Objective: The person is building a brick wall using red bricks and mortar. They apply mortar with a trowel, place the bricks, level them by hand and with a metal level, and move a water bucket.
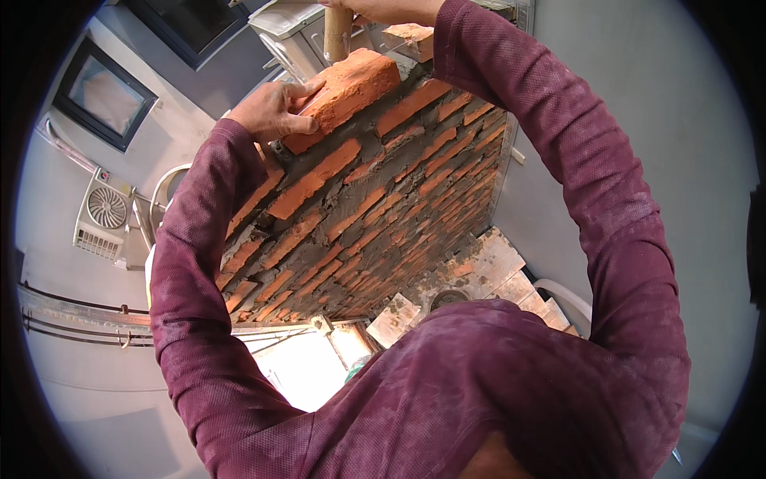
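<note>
An orange-red brick lies on top of a brick wall with grey mortar in its joints. My left hand grips the brick's near-left end, thumb along its near face and fingers over the top. At the upper edge, my right hand, partly cut off, is closed round a tool with a round wooden handle. The handle's lower end points down at the brick's far side; whether they touch I cannot tell. The tool's other end is out of sight. Another brick piece sits beside my right sleeve.
A smooth grey wall rises on the right. Far below are mortar-stained boards and a dark round bucket. An air-conditioner unit and a window are on the building at left, with pipes below.
</note>
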A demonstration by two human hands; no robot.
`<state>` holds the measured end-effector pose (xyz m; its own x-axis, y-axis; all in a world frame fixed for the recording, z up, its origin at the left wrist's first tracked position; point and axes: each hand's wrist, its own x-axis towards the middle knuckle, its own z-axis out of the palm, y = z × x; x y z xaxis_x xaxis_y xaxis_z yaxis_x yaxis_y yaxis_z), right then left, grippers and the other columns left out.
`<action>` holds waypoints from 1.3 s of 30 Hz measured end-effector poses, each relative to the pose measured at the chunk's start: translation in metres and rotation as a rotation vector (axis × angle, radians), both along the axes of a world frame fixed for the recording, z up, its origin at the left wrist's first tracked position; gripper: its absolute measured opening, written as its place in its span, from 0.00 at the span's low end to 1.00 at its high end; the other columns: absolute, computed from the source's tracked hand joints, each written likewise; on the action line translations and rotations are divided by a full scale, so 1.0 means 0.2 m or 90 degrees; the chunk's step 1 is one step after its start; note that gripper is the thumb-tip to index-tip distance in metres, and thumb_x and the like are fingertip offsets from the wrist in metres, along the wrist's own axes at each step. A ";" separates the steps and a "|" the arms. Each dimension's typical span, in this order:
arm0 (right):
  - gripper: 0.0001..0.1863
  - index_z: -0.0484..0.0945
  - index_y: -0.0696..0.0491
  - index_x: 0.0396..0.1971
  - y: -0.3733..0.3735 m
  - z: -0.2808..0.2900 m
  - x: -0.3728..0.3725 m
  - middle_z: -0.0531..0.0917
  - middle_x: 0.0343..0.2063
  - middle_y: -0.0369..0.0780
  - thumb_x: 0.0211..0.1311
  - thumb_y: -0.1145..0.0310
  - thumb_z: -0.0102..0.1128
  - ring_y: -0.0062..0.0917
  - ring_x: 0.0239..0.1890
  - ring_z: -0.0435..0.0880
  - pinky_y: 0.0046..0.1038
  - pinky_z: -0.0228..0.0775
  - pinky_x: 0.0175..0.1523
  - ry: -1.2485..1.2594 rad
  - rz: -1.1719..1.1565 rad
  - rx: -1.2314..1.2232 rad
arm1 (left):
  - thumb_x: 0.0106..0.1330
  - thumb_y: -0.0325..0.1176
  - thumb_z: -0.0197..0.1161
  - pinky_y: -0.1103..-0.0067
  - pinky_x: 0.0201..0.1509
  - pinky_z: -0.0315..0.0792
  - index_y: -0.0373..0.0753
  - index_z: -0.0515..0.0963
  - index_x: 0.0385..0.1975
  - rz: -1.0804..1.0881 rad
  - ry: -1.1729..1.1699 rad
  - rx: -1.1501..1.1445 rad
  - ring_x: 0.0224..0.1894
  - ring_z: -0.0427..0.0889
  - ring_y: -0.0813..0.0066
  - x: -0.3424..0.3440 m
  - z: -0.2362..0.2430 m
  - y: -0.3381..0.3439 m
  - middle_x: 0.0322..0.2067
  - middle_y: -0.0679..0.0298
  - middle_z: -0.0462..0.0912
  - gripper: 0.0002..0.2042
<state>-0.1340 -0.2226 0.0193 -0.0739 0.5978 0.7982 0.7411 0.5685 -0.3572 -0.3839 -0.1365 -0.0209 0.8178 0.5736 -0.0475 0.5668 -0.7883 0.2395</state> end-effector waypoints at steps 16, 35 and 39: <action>0.24 0.70 0.64 0.47 0.03 -0.12 -0.08 0.82 0.36 0.58 0.60 0.60 0.62 0.49 0.44 0.83 0.42 0.74 0.51 0.037 -0.052 -0.081 | 0.51 0.41 0.71 0.76 0.45 0.72 0.27 0.73 0.56 0.029 -0.036 -0.038 0.35 0.76 0.74 0.08 0.02 -0.11 0.34 0.61 0.77 0.33; 0.14 0.61 0.52 0.46 -0.60 -0.98 -0.23 0.73 0.29 0.38 0.75 0.57 0.42 0.20 0.20 0.78 0.25 0.76 0.21 0.769 0.279 0.047 | 0.72 0.55 0.52 0.69 0.69 0.61 0.48 0.60 0.70 -0.129 0.092 0.031 0.67 0.67 0.55 -0.14 0.00 0.17 0.67 0.50 0.64 0.31; 0.15 0.61 0.51 0.47 -0.53 -1.49 -0.68 0.72 0.29 0.37 0.75 0.55 0.43 0.22 0.20 0.78 0.27 0.76 0.21 0.916 0.333 -0.177 | 0.68 0.59 0.54 0.67 0.58 0.71 0.45 0.66 0.67 -0.167 0.040 0.033 0.54 0.80 0.52 -0.09 0.00 0.24 0.54 0.48 0.79 0.32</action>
